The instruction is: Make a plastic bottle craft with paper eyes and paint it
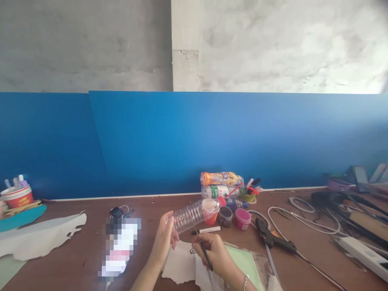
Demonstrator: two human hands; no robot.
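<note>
The left hand (166,232) grips a clear ribbed plastic bottle (190,215) near its base, thumb and fingers closed around it, and holds it tilted above the brown table (151,210), with the red screw cap (222,201) pointing up and to the right. The right hand (216,250) pinches a slim dark tool (204,250) between thumb and fingers, its thin tip just below the bottle's side; whether the tip touches the plastic I cannot tell. Beneath the hands lie torn white paper (178,264) and, to the right, a pale green sheet (241,260). A white marker (212,230) lies just beyond the right hand. Behind the bottle stands a partly hidden paper cup (210,220), with a dark paint jar (225,217) and a pink paint jar (243,219) beside it. Farther back, an orange-labelled bottle (220,178) and a green-labelled bottle (218,190) lie on their sides near the blue partition (182,141). A black glue gun (273,238) rests to the right, among cables.
</note>
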